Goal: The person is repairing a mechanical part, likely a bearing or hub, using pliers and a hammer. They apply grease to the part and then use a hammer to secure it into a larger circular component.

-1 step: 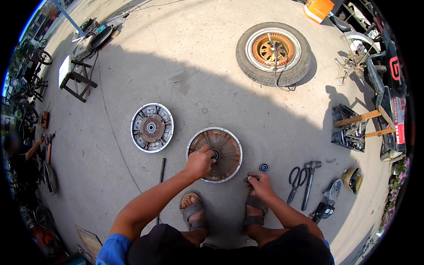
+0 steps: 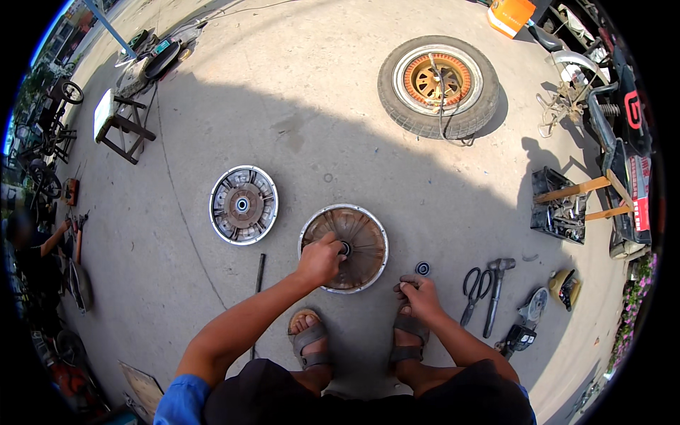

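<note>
Metal disc (image 2: 365,265) lies partly under the curled left hand (image 2: 321,261) near its center, grip unclear.

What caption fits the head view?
Left hand at the hub of a brown disc, right hand near a dark ring.

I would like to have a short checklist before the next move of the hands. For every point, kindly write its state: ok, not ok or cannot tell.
1. Brown disc lies flat on the ground: ok.
2. Left hand is at the disc's central hub: ok.
3. Hub is fully visible: not ok, the left hand partly covers it.
4. Right hand is empty: cannot tell, its fingertips are too unclear.
5. Loose bearing is in sight: ok, on the ground just beyond the right hand.
6. Scissors and hammer are laid out: ok, both right of the right hand.
</note>
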Demonstrator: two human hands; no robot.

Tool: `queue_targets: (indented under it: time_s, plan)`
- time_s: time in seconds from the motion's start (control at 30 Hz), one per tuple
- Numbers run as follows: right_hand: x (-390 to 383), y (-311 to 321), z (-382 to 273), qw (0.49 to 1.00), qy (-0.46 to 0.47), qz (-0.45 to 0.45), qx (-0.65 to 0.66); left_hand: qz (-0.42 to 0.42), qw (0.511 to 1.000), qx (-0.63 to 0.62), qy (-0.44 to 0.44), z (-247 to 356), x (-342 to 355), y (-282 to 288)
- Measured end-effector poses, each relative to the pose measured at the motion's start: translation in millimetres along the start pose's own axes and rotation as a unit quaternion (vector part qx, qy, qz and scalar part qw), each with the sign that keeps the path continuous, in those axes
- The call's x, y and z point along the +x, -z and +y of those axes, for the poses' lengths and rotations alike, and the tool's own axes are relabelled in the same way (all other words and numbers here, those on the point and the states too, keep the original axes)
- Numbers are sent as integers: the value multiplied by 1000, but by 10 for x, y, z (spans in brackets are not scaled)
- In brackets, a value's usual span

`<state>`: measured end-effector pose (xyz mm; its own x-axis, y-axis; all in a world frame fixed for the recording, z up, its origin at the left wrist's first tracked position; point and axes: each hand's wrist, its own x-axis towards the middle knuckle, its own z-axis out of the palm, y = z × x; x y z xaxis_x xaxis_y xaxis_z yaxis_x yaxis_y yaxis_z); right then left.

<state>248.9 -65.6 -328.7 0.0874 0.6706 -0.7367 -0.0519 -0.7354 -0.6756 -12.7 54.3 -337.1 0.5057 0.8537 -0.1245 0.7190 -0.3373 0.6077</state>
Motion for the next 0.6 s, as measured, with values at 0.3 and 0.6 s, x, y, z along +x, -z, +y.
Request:
queue_targets:
  time_s: [0.3,0.6]
  plan:
    - [-18,544,17,993,44,112,18,-3,999,30,-14,-32,69,-32]
    - [-23,1573,581,849,157,418,-284,-54,995,83,32,74,189,31]
